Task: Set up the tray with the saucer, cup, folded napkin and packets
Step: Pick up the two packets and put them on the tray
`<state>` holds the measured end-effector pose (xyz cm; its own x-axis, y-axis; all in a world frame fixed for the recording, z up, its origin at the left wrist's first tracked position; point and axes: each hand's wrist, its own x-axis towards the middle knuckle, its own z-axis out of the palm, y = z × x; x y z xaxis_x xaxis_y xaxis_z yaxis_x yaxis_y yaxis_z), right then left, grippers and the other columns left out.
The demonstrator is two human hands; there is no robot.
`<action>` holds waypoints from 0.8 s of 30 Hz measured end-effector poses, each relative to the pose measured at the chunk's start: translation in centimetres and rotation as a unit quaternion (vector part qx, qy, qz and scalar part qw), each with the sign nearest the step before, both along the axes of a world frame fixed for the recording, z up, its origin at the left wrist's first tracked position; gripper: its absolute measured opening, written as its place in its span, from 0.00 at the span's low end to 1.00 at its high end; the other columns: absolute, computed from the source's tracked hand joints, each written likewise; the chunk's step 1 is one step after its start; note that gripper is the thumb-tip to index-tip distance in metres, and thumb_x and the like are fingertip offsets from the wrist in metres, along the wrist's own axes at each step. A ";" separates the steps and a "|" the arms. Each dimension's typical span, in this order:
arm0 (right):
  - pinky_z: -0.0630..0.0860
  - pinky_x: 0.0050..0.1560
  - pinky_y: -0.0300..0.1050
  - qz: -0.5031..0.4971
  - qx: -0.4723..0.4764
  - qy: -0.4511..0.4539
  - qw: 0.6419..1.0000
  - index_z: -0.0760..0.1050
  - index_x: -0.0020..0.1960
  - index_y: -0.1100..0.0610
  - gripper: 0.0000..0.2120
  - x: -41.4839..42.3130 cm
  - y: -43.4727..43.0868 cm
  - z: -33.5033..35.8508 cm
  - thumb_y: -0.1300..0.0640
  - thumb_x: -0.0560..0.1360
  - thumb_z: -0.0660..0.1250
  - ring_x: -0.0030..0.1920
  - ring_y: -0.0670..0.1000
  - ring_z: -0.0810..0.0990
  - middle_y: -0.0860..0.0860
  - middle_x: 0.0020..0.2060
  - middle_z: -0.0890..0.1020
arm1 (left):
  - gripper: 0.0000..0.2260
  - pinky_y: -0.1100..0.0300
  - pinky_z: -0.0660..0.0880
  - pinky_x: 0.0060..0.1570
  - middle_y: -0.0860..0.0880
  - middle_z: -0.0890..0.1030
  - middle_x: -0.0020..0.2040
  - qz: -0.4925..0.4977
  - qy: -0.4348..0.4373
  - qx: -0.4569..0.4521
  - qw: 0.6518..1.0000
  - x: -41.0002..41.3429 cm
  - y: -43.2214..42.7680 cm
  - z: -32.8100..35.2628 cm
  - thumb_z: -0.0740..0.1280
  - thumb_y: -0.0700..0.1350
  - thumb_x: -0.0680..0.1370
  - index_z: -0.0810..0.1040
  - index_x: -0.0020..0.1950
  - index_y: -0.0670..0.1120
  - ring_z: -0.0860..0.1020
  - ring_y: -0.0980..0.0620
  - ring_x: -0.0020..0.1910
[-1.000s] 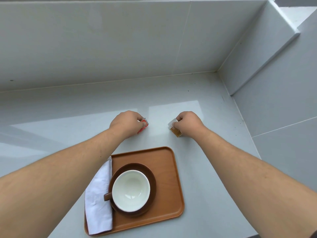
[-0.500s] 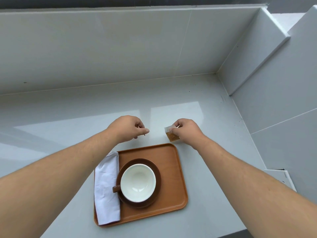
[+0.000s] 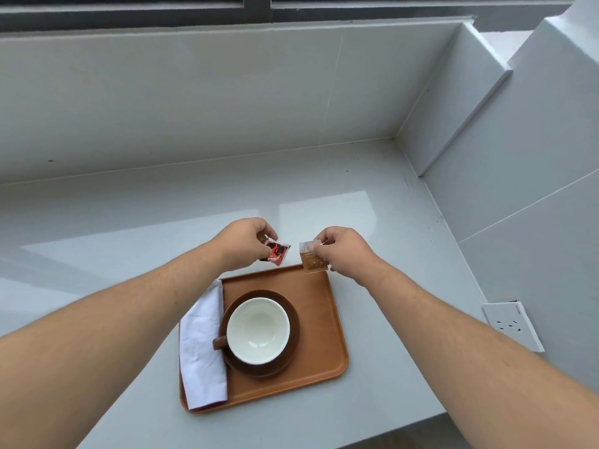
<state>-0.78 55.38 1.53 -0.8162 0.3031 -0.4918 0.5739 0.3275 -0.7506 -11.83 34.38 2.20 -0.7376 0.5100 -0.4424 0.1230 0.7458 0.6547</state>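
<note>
Left hand [image 3: 243, 242] is pinching red packet [image 3: 277, 252], right hand [image 3: 344, 250] brown packet [image 3: 311, 261], probably hovering over tray [image 3: 327, 322] far edge; next: lower both.

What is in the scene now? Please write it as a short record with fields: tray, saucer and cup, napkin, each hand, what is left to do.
tray: brown tray on the pale counter
saucer and cup: brown saucer on the tray, white-lined cup on it, handle to the left
napkin: white folded napkin along the tray's left edge
left hand: left hand pinches a red packet
right hand: right hand pinches a brown packet
left to do: both packets are held over the tray's far edge, not yet laid down
</note>
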 end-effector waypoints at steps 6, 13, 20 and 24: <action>0.79 0.33 0.45 0.024 0.012 -0.036 0.999 0.81 0.46 0.56 0.03 0.7 0.4 0.6 0.58 0.77 0.73 0.38 0.51 0.80 0.54 0.43 0.84 | 0.09 0.57 0.79 0.40 0.52 0.83 0.47 -0.066 0.003 -0.033 0.997 0.6 0.7 0.7 0.67 0.43 0.79 0.79 0.45 0.58 0.83 0.50 0.44; 0.79 0.25 0.44 0.026 0.011 -0.069 0.997 0.77 0.48 0.53 0.03 1.4 0.5 -0.1 0.56 0.81 0.68 0.32 0.55 0.84 0.57 0.44 0.84 | 0.05 0.59 0.75 0.32 0.51 0.83 0.49 -0.116 0.048 -0.067 0.990 1.5 2.4 0.2 0.65 0.48 0.81 0.78 0.48 0.59 0.80 0.56 0.39; 0.77 0.23 0.43 0.024 0.016 -0.081 0.996 0.75 0.48 0.51 0.04 1.7 0.8 -1.3 0.57 0.82 0.65 0.28 0.52 0.84 0.58 0.44 0.85 | 0.06 0.60 0.78 0.32 0.52 0.83 0.46 -0.104 -0.003 -0.046 0.993 2.5 3.9 -0.9 0.69 0.45 0.80 0.78 0.55 0.55 0.83 0.55 0.33; 0.79 0.26 0.45 0.014 0.001 -0.096 0.995 0.76 0.49 0.52 0.08 2.0 0.8 -1.7 0.65 0.78 0.65 0.30 0.53 0.83 0.57 0.43 0.83 | 0.07 0.52 0.85 0.45 0.48 0.84 0.46 -0.067 -0.060 -0.054 0.994 2.8 4.3 -1.3 0.73 0.40 0.78 0.81 0.55 0.46 0.87 0.49 0.39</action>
<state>1.19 56.18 -0.19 -0.7153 0.2823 -0.6393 0.6974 0.3471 -0.6270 -9.02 38.67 0.85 -0.6045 0.5448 -0.5812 0.1522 0.7951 0.5870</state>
